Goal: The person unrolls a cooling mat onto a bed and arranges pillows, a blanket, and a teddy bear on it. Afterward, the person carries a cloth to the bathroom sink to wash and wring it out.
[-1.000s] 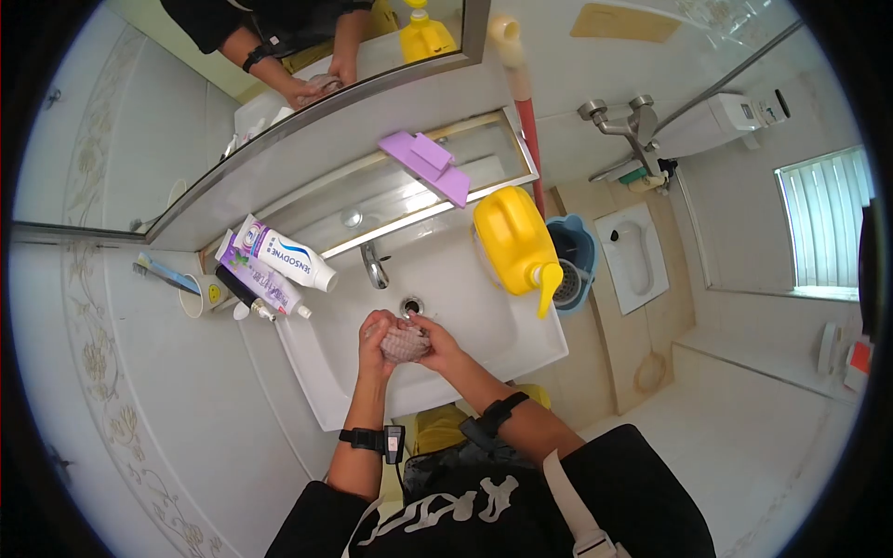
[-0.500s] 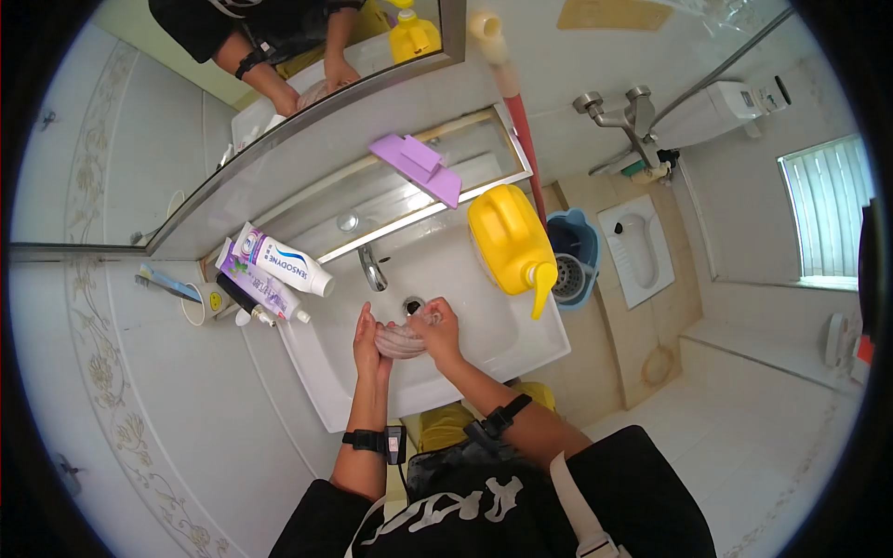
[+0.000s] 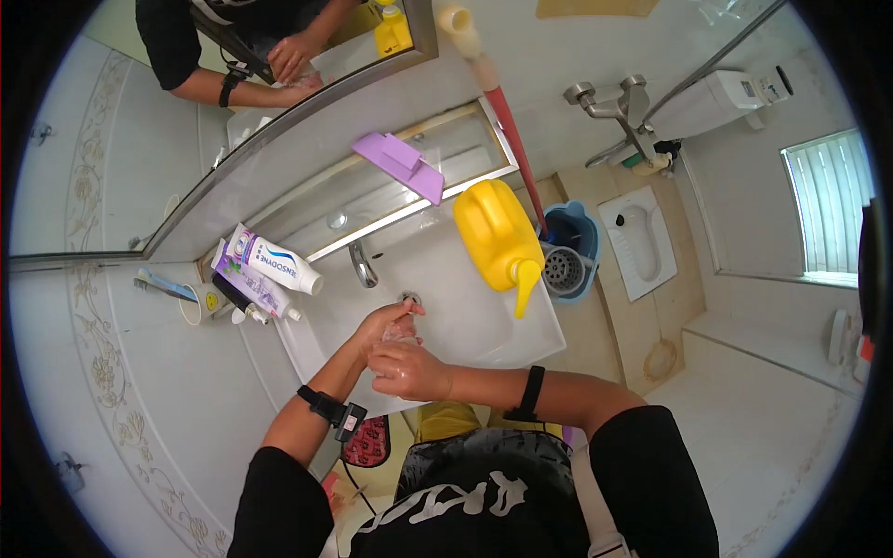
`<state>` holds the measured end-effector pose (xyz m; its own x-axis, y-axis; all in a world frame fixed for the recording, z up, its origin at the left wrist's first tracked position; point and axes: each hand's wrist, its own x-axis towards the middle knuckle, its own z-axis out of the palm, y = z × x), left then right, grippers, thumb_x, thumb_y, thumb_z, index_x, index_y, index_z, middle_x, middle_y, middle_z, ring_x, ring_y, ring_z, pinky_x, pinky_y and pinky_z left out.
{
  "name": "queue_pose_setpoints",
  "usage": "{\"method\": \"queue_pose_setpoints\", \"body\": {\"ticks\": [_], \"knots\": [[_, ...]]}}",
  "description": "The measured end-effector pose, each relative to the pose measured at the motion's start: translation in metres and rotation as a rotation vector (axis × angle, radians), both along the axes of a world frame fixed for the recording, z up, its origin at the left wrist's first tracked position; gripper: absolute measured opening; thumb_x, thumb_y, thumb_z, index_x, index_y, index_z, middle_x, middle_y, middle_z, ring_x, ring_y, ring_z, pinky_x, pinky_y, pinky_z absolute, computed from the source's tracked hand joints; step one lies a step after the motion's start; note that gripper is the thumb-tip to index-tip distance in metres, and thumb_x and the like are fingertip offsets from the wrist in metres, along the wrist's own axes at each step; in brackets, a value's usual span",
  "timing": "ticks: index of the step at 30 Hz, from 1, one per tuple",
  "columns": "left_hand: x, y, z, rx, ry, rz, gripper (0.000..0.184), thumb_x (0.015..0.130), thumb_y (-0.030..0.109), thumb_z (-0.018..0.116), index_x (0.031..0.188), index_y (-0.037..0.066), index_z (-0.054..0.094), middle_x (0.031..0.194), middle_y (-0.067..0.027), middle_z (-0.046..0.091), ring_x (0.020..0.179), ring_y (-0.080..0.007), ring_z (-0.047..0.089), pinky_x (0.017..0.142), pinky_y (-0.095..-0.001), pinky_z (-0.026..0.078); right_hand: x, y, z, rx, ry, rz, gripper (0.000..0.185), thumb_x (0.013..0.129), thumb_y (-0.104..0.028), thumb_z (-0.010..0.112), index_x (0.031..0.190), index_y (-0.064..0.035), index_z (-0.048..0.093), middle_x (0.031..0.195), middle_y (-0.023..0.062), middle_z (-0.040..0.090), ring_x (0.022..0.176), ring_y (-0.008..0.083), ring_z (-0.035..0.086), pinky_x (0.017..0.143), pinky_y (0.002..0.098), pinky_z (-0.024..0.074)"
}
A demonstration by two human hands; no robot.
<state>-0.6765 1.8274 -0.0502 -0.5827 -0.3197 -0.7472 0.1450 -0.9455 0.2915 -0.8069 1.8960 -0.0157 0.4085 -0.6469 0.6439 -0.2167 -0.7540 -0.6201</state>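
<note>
Over the near side of the white washbasin, my hands are close together. A small, wet, pinkish, limp thing shows between them; most of it is hidden, and its kind cannot be made out. My left hand curls around its far side, fingers toward the drain. Just nearer to me, my right hand is closed in a fist against it. A chrome faucet stands beyond the hands. On the basin's right rim sits a yellow pump jug.
Toothpaste tubes and a cup with toothbrushes stand at left. A purple plastic piece lies on the ledge below the mirror. Right of the basin are a blue mop bucket and a squat toilet.
My right hand has swung nearer to my body and closed into a fist. My left forearm has tilted, its elbow further out. The pinkish thing, earlier a rounded bundle, is now mostly covered.
</note>
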Motion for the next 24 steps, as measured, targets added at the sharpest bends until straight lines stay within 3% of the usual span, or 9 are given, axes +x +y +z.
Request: {"method": "queue_pose_setpoints", "body": {"ticks": [4,10,14,19,23,24], "knots": [[-0.014,-0.007,-0.003,-0.184,-0.029,-0.329,0.036,0.096,0.036,0.053,0.111,0.003,0.059,0.056,0.0048,0.042,0.051,-0.0073,0.043,0.062,-0.0266,0.049,0.004,0.006,-0.016,-0.203,0.069,0.092,0.015,0.063,-0.017,0.061,0.063,-0.0103,0.047,0.075,0.0055,0.047,0.081,0.0228,0.054,0.078,0.0352,0.0495],[-0.03,-0.02,-0.015,-0.497,-0.189,-0.551,0.027,0.097,0.026,0.053,0.095,0.003,0.066,0.055,0.0029,0.044,0.048,-0.008,0.043,0.051,-0.0258,0.043,0.013,0.0,-0.046,-0.341,0.229,0.103,0.012,0.064,-0.021,0.059,0.061,-0.0129,0.051,0.072,0.0025,0.048,0.072,0.0197,0.053,0.072,0.0308,0.047],[-0.029,-0.014,-0.039,-0.538,-0.276,-0.609,0.025,0.096,0.023,0.052,0.091,0.003,0.066,0.055,0.0018,0.046,0.045,-0.0084,0.043,0.047,-0.0266,0.04,0.023,0.002,-0.065,-0.333,0.318,0.127,0.01,0.067,-0.019,0.058,0.064,-0.0124,0.052,0.075,0.0028,0.051,0.075,0.0201,0.056,0.068,0.0307,0.0468],[-0.029,-0.005,-0.044,-0.809,-0.536,-0.742,0.022,0.094,0.017,0.051,0.085,0.003,0.065,0.056,0.0002,0.049,0.044,-0.0103,0.047,0.046,-0.0281,0.04,0.042,0.011,-0.087,-0.257,0.504,0.128,0.01,0.069,-0.02,0.058,0.066,-0.0105,0.054,0.083,0.0047,0.058,0.082,0.0203,0.06,0.073,0.0318,0.0485],[-0.002,-0.006,-0.035,-0.709,-0.453,-0.592,0.023,0.097,0.022,0.051,0.095,0.003,0.064,0.057,0.0003,0.05,0.05,-0.0104,0.05,0.051,-0.0264,0.045,0.019,0.002,-0.066,-0.298,0.389,0.278,0.011,0.068,-0.02,0.059,0.072,-0.0095,0.058,0.086,0.0061,0.058,0.085,0.0207,0.059,0.079,0.0348,0.0492],[0.009,-0.007,-0.02,-0.573,-0.407,-0.352,0.022,0.097,0.023,0.052,0.099,0.004,0.063,0.062,-0.0002,0.053,0.054,-0.0107,0.052,0.054,-0.0264,0.046,0.007,-0.003,-0.056,-0.233,0.361,0.34,0.015,0.071,-0.019,0.059,0.082,-0.0078,0.059,0.094,0.0092,0.058,0.094,0.0236,0.058,0.085,0.0374,0.0474]]}}
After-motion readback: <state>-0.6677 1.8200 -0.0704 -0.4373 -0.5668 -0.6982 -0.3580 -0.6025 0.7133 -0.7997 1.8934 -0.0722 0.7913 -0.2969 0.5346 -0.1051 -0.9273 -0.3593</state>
